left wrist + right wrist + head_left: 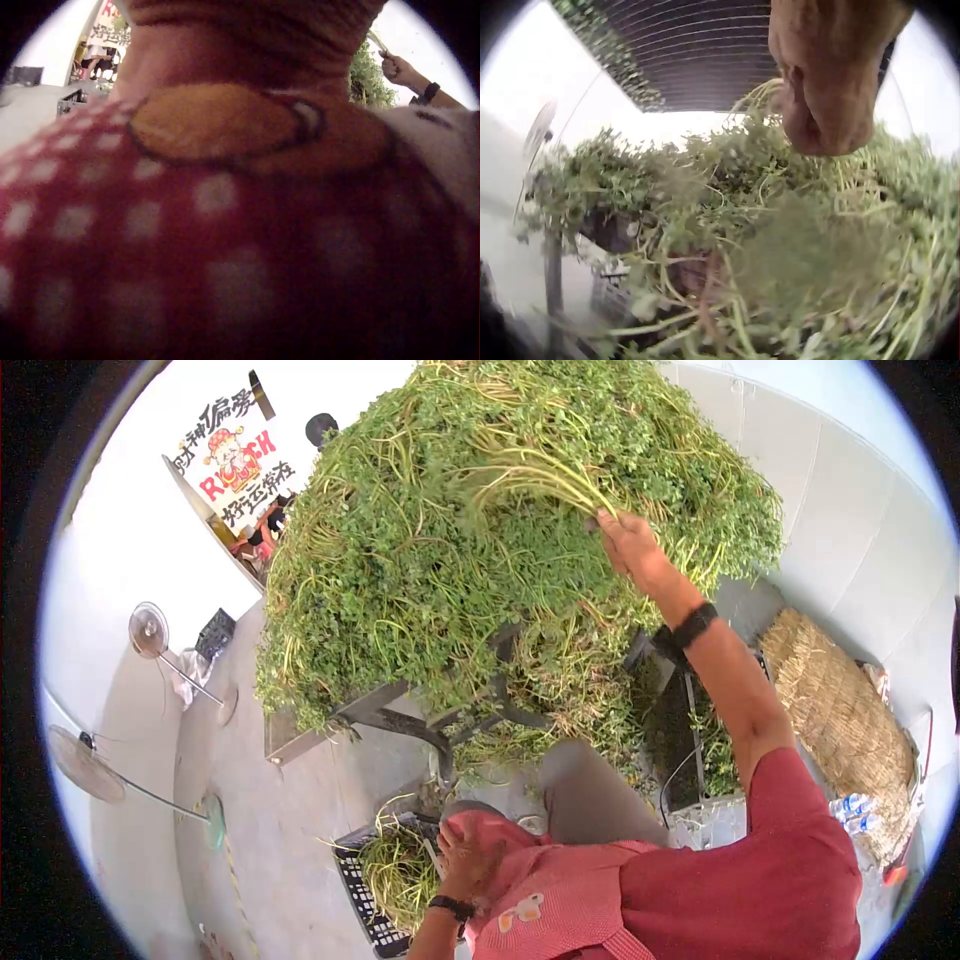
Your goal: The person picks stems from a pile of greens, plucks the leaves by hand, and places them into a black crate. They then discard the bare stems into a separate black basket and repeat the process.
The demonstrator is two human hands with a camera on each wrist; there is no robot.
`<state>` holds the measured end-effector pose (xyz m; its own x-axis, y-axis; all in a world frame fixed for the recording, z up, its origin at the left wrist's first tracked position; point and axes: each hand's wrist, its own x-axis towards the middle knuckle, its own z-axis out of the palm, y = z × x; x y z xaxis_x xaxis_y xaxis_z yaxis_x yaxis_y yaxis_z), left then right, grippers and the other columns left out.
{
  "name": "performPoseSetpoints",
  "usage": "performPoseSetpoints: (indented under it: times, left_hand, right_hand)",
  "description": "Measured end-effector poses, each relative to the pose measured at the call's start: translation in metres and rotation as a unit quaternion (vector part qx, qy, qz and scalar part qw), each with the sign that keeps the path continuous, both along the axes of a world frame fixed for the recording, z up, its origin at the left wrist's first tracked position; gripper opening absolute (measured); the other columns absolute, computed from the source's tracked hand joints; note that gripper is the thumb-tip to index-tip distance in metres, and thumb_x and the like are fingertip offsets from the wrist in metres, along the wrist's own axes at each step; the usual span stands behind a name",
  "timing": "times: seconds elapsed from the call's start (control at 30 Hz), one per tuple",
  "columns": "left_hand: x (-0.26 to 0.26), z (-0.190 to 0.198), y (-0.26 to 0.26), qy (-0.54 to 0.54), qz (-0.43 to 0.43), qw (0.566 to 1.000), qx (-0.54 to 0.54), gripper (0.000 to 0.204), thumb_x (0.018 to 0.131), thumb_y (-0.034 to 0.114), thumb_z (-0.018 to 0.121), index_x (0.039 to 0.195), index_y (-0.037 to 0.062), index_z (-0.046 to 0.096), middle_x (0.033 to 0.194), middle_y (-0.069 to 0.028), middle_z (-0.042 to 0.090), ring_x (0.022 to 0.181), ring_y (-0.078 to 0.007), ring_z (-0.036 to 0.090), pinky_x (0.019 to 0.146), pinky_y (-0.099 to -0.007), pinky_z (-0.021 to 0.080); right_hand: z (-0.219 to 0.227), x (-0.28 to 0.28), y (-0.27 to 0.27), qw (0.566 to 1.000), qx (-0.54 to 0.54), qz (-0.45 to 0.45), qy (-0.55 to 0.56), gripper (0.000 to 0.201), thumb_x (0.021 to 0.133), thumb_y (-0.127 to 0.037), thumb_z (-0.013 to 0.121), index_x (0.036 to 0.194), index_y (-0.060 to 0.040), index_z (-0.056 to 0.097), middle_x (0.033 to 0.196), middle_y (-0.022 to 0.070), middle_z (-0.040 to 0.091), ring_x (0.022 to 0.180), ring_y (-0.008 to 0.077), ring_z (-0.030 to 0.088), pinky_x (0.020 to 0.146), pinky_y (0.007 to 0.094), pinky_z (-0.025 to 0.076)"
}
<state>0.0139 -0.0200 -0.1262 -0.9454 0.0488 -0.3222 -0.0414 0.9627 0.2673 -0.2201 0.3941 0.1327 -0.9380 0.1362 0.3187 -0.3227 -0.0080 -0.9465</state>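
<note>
I see the right hand [628,545] raised high with its fingers clamped around a bunch of pale stems [545,478] pulled from the big heap of leafy greens [450,550] piled on a metal table [330,725]. The left hand [468,855] sits low, pressed against the red checked apron [560,905], fingers loosely bent and gripping nothing I can make out. A black crate [365,905] holding more greens stands on the floor just beside that hand, and two fans [150,632] stand well apart on the left

Right hand [829,82] gripping stalks, leafy greens [727,202] below
</note>
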Motion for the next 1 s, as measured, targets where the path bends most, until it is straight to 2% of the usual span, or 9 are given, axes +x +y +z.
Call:
performPoseSetpoints:
  times: [0.03, 0.17, 0.37, 0.47, 0.53, 0.73, 0.83, 0.93, 1.0]
  left_hand:
    - [-0.005, 0.005, -0.001, 0.009, 0.003, 1.0, 0.01, 0.09, 0.066, 0.065, 0.062, 0.139, 0.0271, 0.026, 0.145, -0.0276, 0.001, 0.131, -0.0494, 0.009, 0.1, -0.0588, 0.024]
    - [-0.006, 0.015, 0.007, -0.061, 0.029, 0.998, -0.011, 0.091, 0.065, 0.066, 0.062, 0.14, 0.0272, 0.025, 0.145, -0.0277, 0.003, 0.131, -0.05, 0.009, 0.101, -0.0593, 0.023]
    - [-0.002, -0.004, -0.007, -0.001, 0.035, 0.999, -0.007, 0.093, 0.066, 0.061, 0.065, 0.139, 0.0196, 0.027, 0.143, -0.0278, 0.009, 0.13, -0.0471, 0.015, 0.101, -0.0566, 0.026]
    - [-0.021, 0.005, -0.01, 0.037, 0.04, 0.996, 0.076, 0.095, 0.065, 0.053, 0.07, 0.138, 0.012, 0.027, 0.141, -0.0275, 0.014, 0.129, -0.0436, 0.021, 0.103, -0.0501, 0.028]
    - [-0.018, 0.004, -0.011, 0.162, 0.01, 0.954, 0.251, 0.089, 0.068, 0.04, 0.073, 0.137, 0.0055, 0.028, 0.139, -0.0256, 0.022, 0.127, -0.0411, 0.027, 0.103, -0.0447, 0.03]
    - [-0.027, 0.094, 0.031, 0.248, -0.04, 0.915, 0.316, 0.077, 0.075, 0.025, 0.069, 0.136, 0.0016, 0.027, 0.135, -0.023, 0.031, 0.125, -0.0388, 0.031, 0.103, -0.0421, 0.029]
    - [-0.019, 0.151, 0.053, 0.346, -0.103, 0.89, 0.278, 0.073, 0.076, 0.02, 0.067, 0.135, -0.0009, 0.029, 0.135, -0.0228, 0.034, 0.124, -0.0361, 0.035, 0.103, -0.0411, 0.029]
    - [-0.008, 0.195, 0.071, 0.407, -0.138, 0.865, 0.261, 0.074, 0.075, 0.018, 0.068, 0.135, 0.0003, 0.029, 0.136, -0.0211, 0.033, 0.125, -0.0353, 0.034, 0.105, -0.0404, 0.026]
    - [-0.003, 0.213, 0.083, 0.412, -0.147, 0.861, 0.26, 0.076, 0.073, 0.017, 0.069, 0.135, 0.0009, 0.029, 0.137, -0.0202, 0.032, 0.125, -0.0349, 0.034, 0.105, -0.04, 0.025]
  right_hand:
    - [0.003, 0.003, -0.003, 0.997, 0.029, -0.063, -0.025, 0.031, 0.093, -0.034, 0.048, 0.092, -0.0071, 0.064, 0.053, -0.0081, 0.036, 0.042, 0.004, 0.03, 0.038, 0.0219, 0.024]
    - [0.014, 0.019, -0.002, 0.996, -0.045, -0.015, 0.075, 0.029, 0.093, -0.033, 0.049, 0.093, -0.0082, 0.064, 0.052, -0.0092, 0.035, 0.042, 0.0036, 0.027, 0.038, 0.0222, 0.021]
    - [0.016, 0.03, 0.011, 0.999, -0.024, -0.029, 0.037, 0.029, 0.093, -0.032, 0.049, 0.093, -0.0079, 0.065, 0.052, -0.0096, 0.034, 0.042, 0.0035, 0.026, 0.039, 0.0219, 0.021]
    - [0.019, 0.047, 0.008, 0.997, 0.032, -0.066, 0.023, 0.029, 0.094, -0.032, 0.049, 0.094, -0.0077, 0.065, 0.052, -0.0098, 0.035, 0.042, 0.0028, 0.027, 0.039, 0.0215, 0.02]
    - [0.022, 0.073, 0.004, 0.994, 0.058, 0.043, 0.08, 0.03, 0.093, -0.033, 0.049, 0.096, -0.0068, 0.065, 0.052, -0.0094, 0.035, 0.042, 0.0032, 0.028, 0.039, 0.021, 0.02]
    - [0.042, 0.128, -0.002, 0.969, 0.214, 0.04, 0.117, 0.032, 0.093, -0.031, 0.05, 0.096, -0.0045, 0.066, 0.052, -0.0091, 0.036, 0.045, 0.0008, 0.029, 0.041, 0.0192, 0.021]
    - [0.045, 0.141, -0.002, 0.934, 0.317, 0.07, 0.15, 0.02, 0.087, -0.023, 0.06, 0.093, -0.005, 0.067, 0.064, -0.0019, 0.054, 0.061, 0.0062, 0.045, 0.054, 0.0245, 0.038]
    - [0.052, 0.164, -0.017, 0.877, 0.449, 0.137, 0.101, 0.015, 0.083, -0.02, 0.065, 0.09, -0.0071, 0.068, 0.065, 0.0043, 0.058, 0.059, 0.0083, 0.048, 0.054, 0.027, 0.04]
    - [0.051, 0.173, -0.037, 0.862, 0.461, 0.162, 0.136, 0.016, 0.079, -0.022, 0.066, 0.085, -0.007, 0.067, 0.066, 0.0095, 0.059, 0.056, 0.018, 0.054, 0.054, 0.0321, 0.042]
